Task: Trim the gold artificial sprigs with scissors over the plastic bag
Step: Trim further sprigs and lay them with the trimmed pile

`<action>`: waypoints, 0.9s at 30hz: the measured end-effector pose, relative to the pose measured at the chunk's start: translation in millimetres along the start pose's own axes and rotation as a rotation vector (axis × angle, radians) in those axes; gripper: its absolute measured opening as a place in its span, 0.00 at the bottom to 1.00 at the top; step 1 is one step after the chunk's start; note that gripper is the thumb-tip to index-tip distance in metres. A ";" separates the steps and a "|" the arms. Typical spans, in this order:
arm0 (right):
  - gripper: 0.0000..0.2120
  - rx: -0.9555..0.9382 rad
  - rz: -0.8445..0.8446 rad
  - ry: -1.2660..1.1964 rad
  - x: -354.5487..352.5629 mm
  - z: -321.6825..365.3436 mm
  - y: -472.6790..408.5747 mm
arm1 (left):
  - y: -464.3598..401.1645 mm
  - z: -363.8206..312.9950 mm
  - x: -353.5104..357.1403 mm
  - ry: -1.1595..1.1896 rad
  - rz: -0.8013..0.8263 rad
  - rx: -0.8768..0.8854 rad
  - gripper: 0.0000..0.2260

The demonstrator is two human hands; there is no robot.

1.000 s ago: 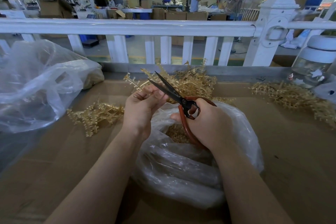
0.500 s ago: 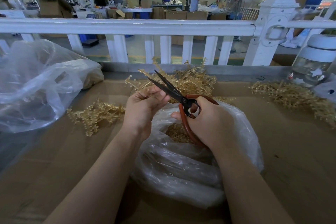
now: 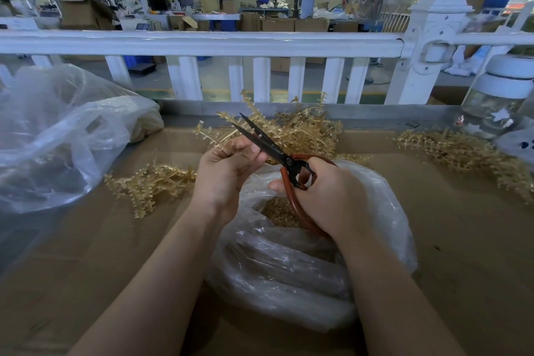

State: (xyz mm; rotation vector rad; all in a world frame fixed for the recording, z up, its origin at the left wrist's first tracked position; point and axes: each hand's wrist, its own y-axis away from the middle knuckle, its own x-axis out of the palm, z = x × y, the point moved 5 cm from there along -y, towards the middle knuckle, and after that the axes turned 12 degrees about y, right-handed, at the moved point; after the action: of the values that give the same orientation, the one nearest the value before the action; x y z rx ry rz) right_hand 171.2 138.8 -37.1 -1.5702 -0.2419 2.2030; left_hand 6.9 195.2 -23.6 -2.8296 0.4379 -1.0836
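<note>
My left hand (image 3: 228, 170) pinches a gold sprig (image 3: 212, 134) whose branches stick out up and to the left of the fingers. My right hand (image 3: 326, 196) grips red-handled scissors (image 3: 267, 144); the dark blades are slightly apart and point up-left, just right of my left fingertips. Both hands hover over a clear plastic bag (image 3: 289, 266) that lies on the cardboard and holds gold clippings (image 3: 277, 211) in its mouth.
Gold sprig piles lie behind the hands (image 3: 306, 130), at left (image 3: 150, 185) and at right (image 3: 465, 153). A large clear bag (image 3: 57, 136) sits at left, a glass jar (image 3: 497, 101) at far right. A white fence (image 3: 202, 43) borders the cardboard-covered table (image 3: 462, 240).
The hands stay over the bag. The scissor blades have narrowed a little and the sprig has shifted slightly in my left fingers.
</note>
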 end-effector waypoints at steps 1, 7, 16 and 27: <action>0.36 0.000 0.004 -0.011 0.3 0.1 0.0 | -0.3 0.1 -0.6 0.003 0.003 0.000 0.06; 0.37 -0.018 -0.009 -0.067 -0.1 0.5 0.5 | -1.9 0.3 -0.5 0.015 0.019 -0.003 0.07; 0.32 -0.022 -0.018 -0.064 0.4 0.6 0.4 | -2.4 -0.6 1.4 0.018 0.034 -0.014 0.11; 0.30 -0.013 -0.061 -0.048 2.1 -3.1 -0.8 | -2.9 1.6 -0.7 0.037 -0.007 -0.005 0.12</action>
State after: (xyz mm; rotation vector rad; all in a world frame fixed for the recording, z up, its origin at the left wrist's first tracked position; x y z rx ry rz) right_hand 173.7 140.2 -39.7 -1.4983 -0.3150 2.1975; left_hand 8.2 198.2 -24.8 -2.8212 0.4341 -1.1397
